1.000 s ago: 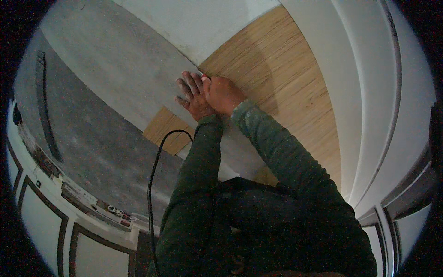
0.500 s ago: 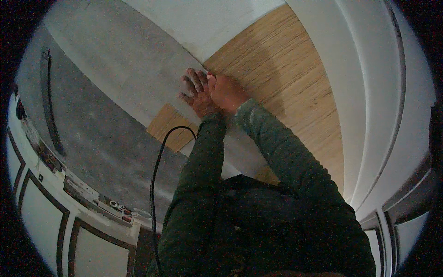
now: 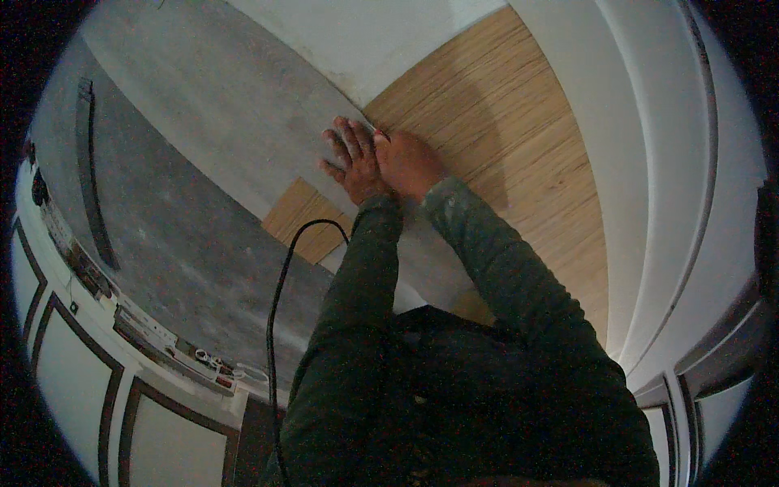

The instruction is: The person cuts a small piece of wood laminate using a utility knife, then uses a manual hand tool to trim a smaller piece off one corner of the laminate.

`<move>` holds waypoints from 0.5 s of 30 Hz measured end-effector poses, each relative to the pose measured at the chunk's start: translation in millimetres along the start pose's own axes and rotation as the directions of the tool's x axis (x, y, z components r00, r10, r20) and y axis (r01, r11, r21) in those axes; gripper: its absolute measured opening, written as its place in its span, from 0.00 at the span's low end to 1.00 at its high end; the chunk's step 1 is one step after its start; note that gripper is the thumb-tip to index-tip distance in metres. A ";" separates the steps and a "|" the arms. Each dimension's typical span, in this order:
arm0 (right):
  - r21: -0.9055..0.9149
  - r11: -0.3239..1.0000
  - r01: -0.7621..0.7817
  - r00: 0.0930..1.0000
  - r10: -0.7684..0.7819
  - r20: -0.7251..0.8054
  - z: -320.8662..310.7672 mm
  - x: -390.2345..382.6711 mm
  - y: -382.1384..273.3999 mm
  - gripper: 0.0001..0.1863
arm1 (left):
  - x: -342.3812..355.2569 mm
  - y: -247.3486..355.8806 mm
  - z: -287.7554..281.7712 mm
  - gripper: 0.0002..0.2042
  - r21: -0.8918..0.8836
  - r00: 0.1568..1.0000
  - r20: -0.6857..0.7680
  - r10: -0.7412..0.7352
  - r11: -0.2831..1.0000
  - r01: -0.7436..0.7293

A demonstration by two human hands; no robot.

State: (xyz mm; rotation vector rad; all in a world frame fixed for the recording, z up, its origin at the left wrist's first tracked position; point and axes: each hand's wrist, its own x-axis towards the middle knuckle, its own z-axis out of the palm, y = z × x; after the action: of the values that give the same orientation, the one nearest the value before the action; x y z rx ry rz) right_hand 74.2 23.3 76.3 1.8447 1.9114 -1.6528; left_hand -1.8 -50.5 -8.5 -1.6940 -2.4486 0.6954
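Note:
My left hand (image 3: 354, 162) lies flat with its fingers apart on a long grey board (image 3: 219, 89). Right against it, my right hand (image 3: 410, 165) is closed around a small red-handled tool (image 3: 381, 135). A thin pale tip shows ahead of the fist; the rest of the tool is hidden in my fingers. The tip meets the seam between the grey board and a broad wood-grain panel (image 3: 519, 105). Below my left wrist, a small wood-grain piece (image 3: 304, 213) lies across the grey board.
A black cable (image 3: 273, 325) loops up beside my left forearm. On the darker grey surface at far left lies a dark strip (image 3: 96, 178). Tools and small items (image 3: 215, 365) line a ledge at lower left. A white curved surface (image 3: 641, 162) borders the panel's right side.
The whole view has shifted slightly. Both hands stay side by side at the seam, and the red part and pale tip of the tool now show more clearly.

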 end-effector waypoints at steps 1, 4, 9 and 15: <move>-0.013 1.000 0.001 1.000 -0.001 -0.005 -1.2 -5.1 6.4 0.26 | 0.8 0.9 -6.0 0.27 -0.005 1.000 0.004 0.003 1.000 -0.003; -0.023 1.000 0.016 1.000 -0.016 -0.014 -5.8 -12.9 11.0 0.25 | 5.3 -4.0 -15.5 0.28 -0.422 0.995 0.097 -0.005 0.905 0.046; -0.026 0.999 -0.039 0.999 0.039 -0.012 -0.7 -15.1 19.1 0.24 | 7.2 -6.6 -22.1 0.29 -0.451 0.997 0.077 -0.001 0.892 0.036; 0.034 0.997 -0.066 0.998 0.066 -0.004 -0.7 -31.6 27.0 0.23 | 9.1 -9.8 -19.5 0.26 -0.394 0.999 0.024 -0.024 0.919 0.032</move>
State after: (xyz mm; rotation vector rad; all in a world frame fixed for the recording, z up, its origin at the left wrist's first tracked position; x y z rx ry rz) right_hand 103.8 -5.6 79.3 1.9034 1.8147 -1.6729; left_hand -7.6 -38.9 11.2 -1.7719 -2.7643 0.2178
